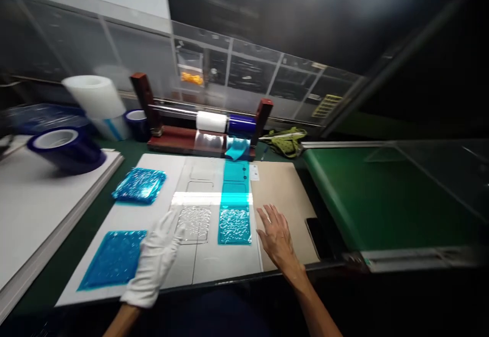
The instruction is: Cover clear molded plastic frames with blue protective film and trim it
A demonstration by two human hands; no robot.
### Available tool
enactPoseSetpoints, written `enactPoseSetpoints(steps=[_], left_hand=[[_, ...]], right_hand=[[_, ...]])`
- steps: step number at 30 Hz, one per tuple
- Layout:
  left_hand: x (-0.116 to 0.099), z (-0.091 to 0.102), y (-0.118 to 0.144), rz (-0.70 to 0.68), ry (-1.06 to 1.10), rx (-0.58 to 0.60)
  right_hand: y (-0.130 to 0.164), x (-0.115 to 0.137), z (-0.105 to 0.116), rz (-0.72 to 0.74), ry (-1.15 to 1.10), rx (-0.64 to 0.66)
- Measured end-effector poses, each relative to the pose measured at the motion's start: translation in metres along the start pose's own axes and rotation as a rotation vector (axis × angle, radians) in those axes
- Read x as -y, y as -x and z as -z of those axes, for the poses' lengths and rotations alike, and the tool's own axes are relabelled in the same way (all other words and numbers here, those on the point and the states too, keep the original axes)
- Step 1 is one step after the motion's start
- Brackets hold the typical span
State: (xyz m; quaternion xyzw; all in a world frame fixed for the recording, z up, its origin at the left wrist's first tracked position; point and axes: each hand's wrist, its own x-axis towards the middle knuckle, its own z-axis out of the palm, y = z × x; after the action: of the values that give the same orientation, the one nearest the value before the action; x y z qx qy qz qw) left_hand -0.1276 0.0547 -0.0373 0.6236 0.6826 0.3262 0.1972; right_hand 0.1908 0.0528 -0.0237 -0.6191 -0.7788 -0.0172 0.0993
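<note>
My left hand (158, 248), in a white glove, lies over the white paper (214, 265) with its fingers stretched out. Its fingertips are at the left edge of a crinkled clear film piece (194, 223); whether they press on it I cannot tell. My right hand (275, 235) is bare, fingers spread, holding nothing, just right of a turquoise film strip (235, 225). That strip runs back toward a blue film roll (242, 124). Left of my gloved hand lies a flat blue film sheet (112, 258), with a shiny blue film stack (140, 185) behind it.
A wooden stand (179, 141) carries the blue roll and a white roll (211, 121). Large rolls, one dark blue (66, 151) and one white (95, 100), stand at left. A phone (319, 237) lies at right, beside a green conveyor belt (393, 199).
</note>
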Motion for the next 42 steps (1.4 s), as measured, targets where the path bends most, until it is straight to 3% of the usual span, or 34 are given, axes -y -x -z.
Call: enactPoseSetpoints(steps=[3,6,9,12,17,22,29,34,37,42], left_hand=[[-0.083,-0.030,0.007,-0.415,0.019,0.151],[-0.153,-0.043,0.031,-0.772,0.047,0.332],[-0.202,-0.048,0.060,-1.107,0.143,0.420],[-0.227,-0.050,0.079,-1.225,0.312,0.396],[-0.238,-0.040,0.079,-1.211,0.567,0.313],[-0.244,-0.036,0.077,-1.293,0.451,0.254],[-0.232,-0.032,0.070,-1.230,0.607,0.228],[-0.214,-0.040,0.051,-1.084,0.436,0.237],[-0.211,-0.040,0.046,-1.080,0.399,0.255],[-0.209,-0.026,0.043,-1.073,0.645,0.180]], right_hand=[[0.003,-0.002,0.033,0.060,0.106,0.033],[0.011,-0.014,0.062,0.072,0.220,0.089],[0.019,-0.025,0.088,0.042,0.306,0.098],[0.030,-0.030,0.111,-0.006,0.359,0.063],[0.053,-0.027,0.147,-0.052,0.383,0.059],[0.060,-0.015,0.172,-0.082,0.272,0.131],[0.055,-0.008,0.180,-0.036,0.146,0.117],[0.050,-0.004,0.188,-0.014,0.051,0.083],[0.045,-0.002,0.188,-0.008,0.039,0.078],[0.039,-0.003,0.182,-0.017,0.098,0.078]])
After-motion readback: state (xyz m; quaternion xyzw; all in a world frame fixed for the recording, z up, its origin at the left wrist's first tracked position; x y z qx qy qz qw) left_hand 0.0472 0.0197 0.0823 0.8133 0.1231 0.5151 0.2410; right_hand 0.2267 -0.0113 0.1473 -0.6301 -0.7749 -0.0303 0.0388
